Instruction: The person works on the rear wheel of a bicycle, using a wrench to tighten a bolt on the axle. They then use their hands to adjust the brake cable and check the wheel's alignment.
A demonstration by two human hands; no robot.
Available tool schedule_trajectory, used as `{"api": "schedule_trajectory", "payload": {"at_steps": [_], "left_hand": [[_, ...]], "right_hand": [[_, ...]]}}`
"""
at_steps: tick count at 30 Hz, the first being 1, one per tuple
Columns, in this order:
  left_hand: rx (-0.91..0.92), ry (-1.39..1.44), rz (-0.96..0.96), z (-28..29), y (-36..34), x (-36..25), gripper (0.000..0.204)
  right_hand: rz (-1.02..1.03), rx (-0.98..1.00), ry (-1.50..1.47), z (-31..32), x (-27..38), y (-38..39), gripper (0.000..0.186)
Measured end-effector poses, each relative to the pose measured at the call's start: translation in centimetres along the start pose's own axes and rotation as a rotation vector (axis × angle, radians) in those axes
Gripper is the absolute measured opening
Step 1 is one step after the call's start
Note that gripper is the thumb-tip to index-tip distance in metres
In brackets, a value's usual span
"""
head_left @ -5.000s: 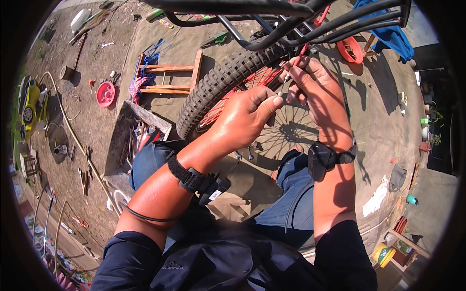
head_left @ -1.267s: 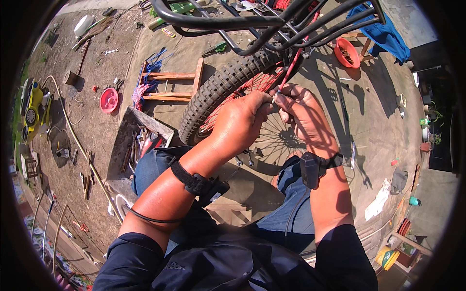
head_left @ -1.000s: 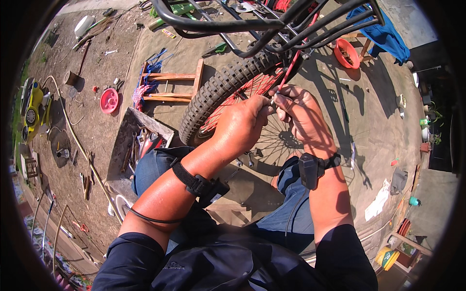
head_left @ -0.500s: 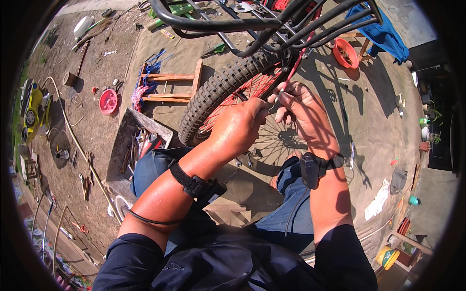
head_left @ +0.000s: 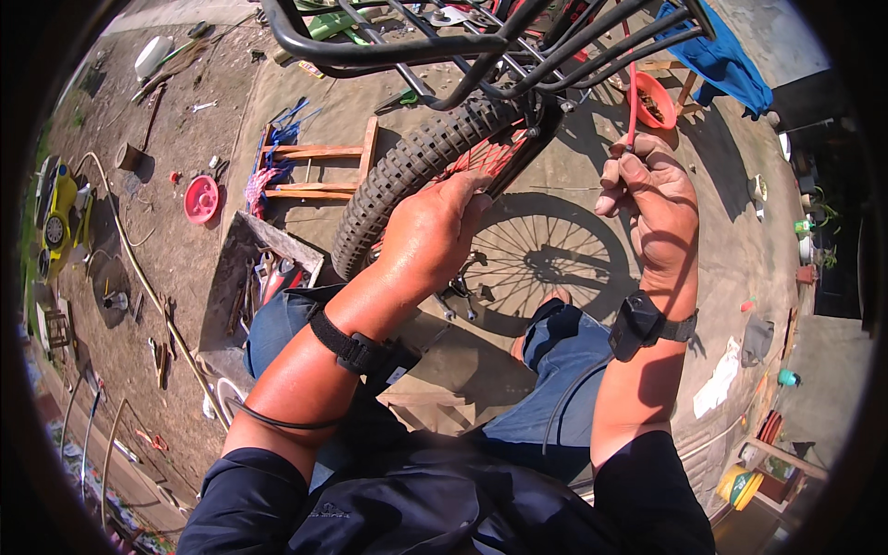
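Person's R hand [head_left: 660,192] has the red cable [head_left: 633,88] pinched btwn thumb & fingers — cable runs down past the red bowl [head_left: 656,104], to the R of the bike wheel [head_left: 400,168]; L hand [head_left: 427,229], fingers curled, is by the red spokes [head_left: 476,157] — can't tell if its grip holds anything

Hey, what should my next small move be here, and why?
I'd probably bring your left hand over to the lower visible end of the red cable: your right hand pinches it there, while the left is well apart, in front of the wheel, with its fingertips partly hidden.
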State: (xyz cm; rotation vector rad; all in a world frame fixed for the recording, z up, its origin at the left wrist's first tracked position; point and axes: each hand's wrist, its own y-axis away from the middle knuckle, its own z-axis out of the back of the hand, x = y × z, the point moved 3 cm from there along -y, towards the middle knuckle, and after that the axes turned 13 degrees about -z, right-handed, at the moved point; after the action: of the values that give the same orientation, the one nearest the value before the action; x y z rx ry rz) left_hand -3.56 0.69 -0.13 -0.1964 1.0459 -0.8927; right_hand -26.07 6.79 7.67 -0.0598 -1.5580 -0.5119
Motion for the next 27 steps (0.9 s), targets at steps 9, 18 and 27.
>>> {"api": "schedule_trajectory", "payload": {"at_steps": [9, 18, 27], "left_hand": [[-0.071, 0.074, 0.091, 1.7, -1.0, -0.2, 0.012], [-0.216, -0.205, 0.045, 4.6, -1.8, 1.0, 0.020], [-0.138, -0.420, 0.151, 5.0, -2.2, 1.7, 0.040]], "right_hand": [[0.111, -0.156, 0.055, 0.9, 1.8, 0.5, 0.020], [0.113, -0.138, -0.072, 0.7, 1.5, -0.2, 0.024], [0.236, -0.233, 0.024, 1.7, 1.5, -0.5, 0.028]]}}
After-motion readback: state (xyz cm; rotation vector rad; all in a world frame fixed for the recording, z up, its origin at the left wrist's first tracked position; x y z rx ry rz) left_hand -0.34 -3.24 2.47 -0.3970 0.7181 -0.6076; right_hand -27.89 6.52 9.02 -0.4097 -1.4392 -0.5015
